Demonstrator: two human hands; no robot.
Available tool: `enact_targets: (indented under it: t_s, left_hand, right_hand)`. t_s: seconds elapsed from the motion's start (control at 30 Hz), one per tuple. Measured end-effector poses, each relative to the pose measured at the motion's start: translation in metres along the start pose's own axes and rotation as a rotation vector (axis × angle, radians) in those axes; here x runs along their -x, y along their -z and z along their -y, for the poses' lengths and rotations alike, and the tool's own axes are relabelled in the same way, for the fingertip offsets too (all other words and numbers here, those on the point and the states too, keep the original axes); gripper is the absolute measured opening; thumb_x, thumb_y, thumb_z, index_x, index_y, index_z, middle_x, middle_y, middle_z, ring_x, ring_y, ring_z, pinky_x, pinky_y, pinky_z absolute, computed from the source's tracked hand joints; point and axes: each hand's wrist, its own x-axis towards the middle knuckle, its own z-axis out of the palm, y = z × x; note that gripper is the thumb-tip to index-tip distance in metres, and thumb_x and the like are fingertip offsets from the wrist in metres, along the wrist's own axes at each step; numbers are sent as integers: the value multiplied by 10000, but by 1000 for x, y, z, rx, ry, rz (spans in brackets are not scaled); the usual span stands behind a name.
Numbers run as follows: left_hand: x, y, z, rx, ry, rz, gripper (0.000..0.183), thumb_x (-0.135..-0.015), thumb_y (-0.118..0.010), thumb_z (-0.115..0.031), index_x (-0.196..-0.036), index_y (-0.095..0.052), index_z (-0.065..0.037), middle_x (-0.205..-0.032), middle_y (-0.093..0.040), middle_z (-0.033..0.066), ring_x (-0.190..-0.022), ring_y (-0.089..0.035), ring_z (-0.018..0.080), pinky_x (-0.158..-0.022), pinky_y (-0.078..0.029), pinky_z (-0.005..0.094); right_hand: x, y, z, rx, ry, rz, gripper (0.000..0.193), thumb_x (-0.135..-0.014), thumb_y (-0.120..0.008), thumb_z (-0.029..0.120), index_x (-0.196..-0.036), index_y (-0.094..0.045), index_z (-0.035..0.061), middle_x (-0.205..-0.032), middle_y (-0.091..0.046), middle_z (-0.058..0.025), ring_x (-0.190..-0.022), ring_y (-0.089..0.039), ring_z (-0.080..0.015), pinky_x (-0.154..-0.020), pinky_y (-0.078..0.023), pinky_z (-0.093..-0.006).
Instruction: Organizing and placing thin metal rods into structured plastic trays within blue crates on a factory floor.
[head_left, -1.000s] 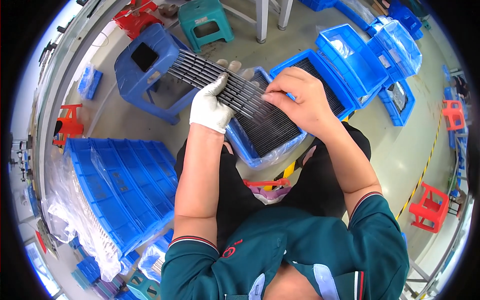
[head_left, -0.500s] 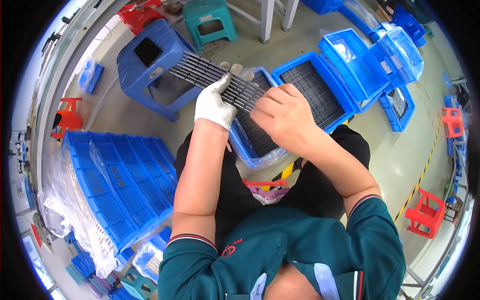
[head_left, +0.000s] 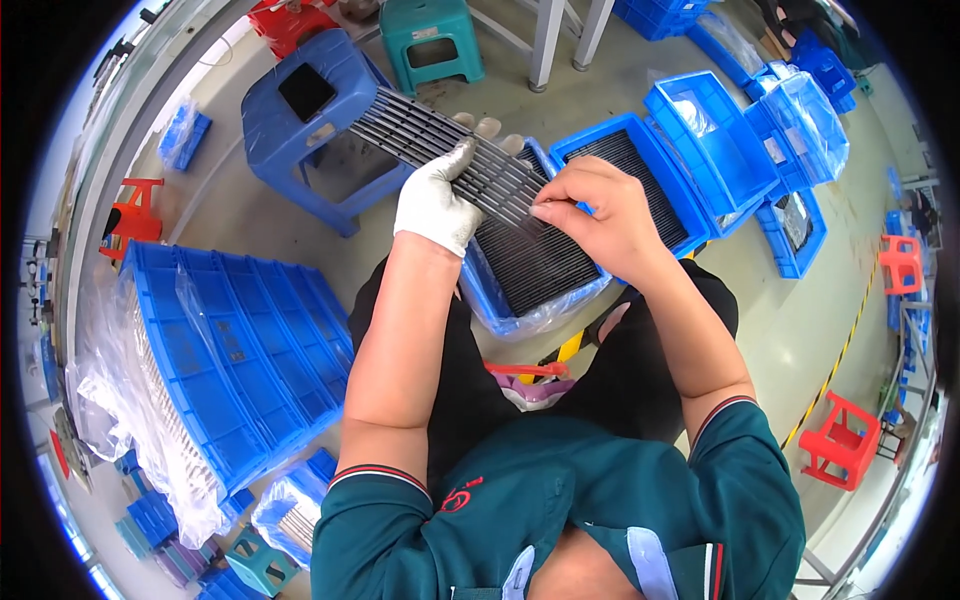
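Note:
A fan of thin dark grey metal rods (head_left: 405,128) lies across my left hand (head_left: 438,208), which wears a white glove. The thumb presses on top while the fingers wrap beneath. Bare, my right hand (head_left: 608,215) pinches at the rods' near right ends between thumb and forefinger; how many it grips I cannot tell. Under the hands is a plastic-lined blue bin (head_left: 478,290) with rows of similar dark rods (head_left: 535,275). A second blue bin (head_left: 690,232) full of such rods stands just right of it. The rods' far ends reach over the blue stool (head_left: 345,70).
At left stands a large ribbed blue crate stack (head_left: 235,350) with loose clear plastic (head_left: 195,480). Blue trays (head_left: 715,140) are stacked on the right. A green stool (head_left: 430,40) and white table legs (head_left: 547,45) are at the far side. A red stool (head_left: 842,440) stands at right.
My right hand has gone from curled over the rod ends to a looser thumb-and-forefinger pinch, slightly to the right. My left hand keeps its hold on the rods. The view has shifted a little.

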Motion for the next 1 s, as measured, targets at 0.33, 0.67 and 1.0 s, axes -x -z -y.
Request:
enact_targets:
  t_s: [0.33,0.67,1.0]
  left_hand:
    - [-1,1,1,-7,5,1,229,-958,-416,-58,-1173,-496,-56,-1209,-540,197,-1174,-490,459,-969,-406,635]
    - [-2,2,2,6,9,-23,222,-939,-436,-45,-1150,-505,-46,-1181,-555,201,-1156,-502,467,-966,-416,630]
    - [-6,0,2,-23,11,-112,192,-949,-416,-26,-1107,-512,-78,-1143,-589,176,-1004,-604,422,-843,-494,599]
  right_hand:
    - [0,-2,-6,-4,-9,29,95,-714,-729,57,-779,-662,38,-741,-614,-63,-738,-586,-230,-659,-455,-325]
    - [-3,2,0,62,70,-12,92,-699,-737,51,-762,-671,42,-740,-622,-66,-724,-584,-239,-656,-460,-337]
    - [-1,-5,0,176,212,33,119,-681,-744,102,-731,-646,56,-727,-611,-40,-722,-576,-232,-672,-449,-343]
